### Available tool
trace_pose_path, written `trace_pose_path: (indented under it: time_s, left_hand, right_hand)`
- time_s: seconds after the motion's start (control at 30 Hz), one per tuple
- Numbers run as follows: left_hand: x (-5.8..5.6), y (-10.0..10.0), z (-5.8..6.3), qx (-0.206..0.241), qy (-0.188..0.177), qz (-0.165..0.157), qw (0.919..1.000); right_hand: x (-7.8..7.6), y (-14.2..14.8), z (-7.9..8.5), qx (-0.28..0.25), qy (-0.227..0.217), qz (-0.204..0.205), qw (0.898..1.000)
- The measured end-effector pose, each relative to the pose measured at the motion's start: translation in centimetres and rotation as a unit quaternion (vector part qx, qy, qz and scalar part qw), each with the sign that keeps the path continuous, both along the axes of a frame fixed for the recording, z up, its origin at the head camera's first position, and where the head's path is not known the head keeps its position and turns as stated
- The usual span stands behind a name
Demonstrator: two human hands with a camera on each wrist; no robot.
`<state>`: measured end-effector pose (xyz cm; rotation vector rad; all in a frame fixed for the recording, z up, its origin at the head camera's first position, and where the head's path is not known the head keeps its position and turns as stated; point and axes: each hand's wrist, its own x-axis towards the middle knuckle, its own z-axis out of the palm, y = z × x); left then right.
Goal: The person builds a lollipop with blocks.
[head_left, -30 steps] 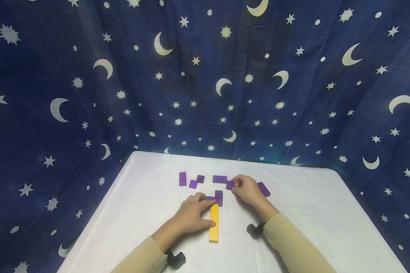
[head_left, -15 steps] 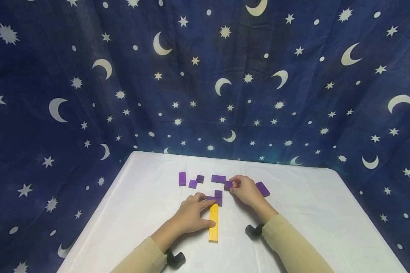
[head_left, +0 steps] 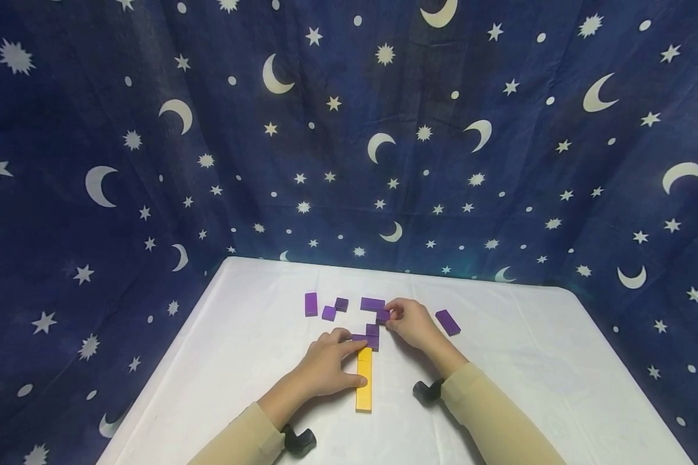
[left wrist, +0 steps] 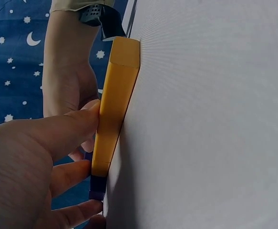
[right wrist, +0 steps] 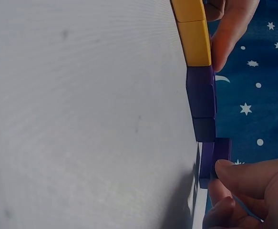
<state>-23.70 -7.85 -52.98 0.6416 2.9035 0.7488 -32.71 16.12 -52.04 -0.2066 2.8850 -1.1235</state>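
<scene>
My left hand [head_left: 326, 365] lies over a row of blocks, its thumb on the long yellow block [head_left: 364, 395]. Its index fingertip touches near where the yellow meets a purple block [head_left: 374, 345]. A small purple block [head_left: 372, 329] sits against the far side of that one. Between thumb and fingers, my right hand [head_left: 415, 324] pinches another small purple block [head_left: 382, 317], just beyond the row's far end. The right wrist view shows the pinched block [right wrist: 222, 147] close past the end of the row, with the thumb over part of it.
A purple rectangular block [head_left: 373, 303] lies just behind the pinched one. Farther left are an upright-lying purple block [head_left: 311, 304] and two small purple squares, one nearer [head_left: 328, 313] and one darker [head_left: 341, 304]. Another purple block [head_left: 448, 322] lies right of my right hand on the white table [head_left: 535, 387].
My right hand has slid left with the small purple block, closer to the row's far end. The left hand keeps its place on the blocks.
</scene>
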Motion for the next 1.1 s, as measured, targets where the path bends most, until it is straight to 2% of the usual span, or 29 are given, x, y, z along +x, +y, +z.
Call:
trace_pose_path:
  time_s: [0.63,1.1]
  left_hand:
    - [-0.1,-0.1,0.0,0.003,0.005,-0.004,1.0]
    - [0.1,0.0,0.2,0.003,-0.002,-0.002,1.0]
  right_hand:
    - [-0.9,-0.5,-0.6,0.012,-0.006,0.016,1.0]
    - [-1.1,-0.9,-0.2,0.013,-0.009,0.033,0.999]
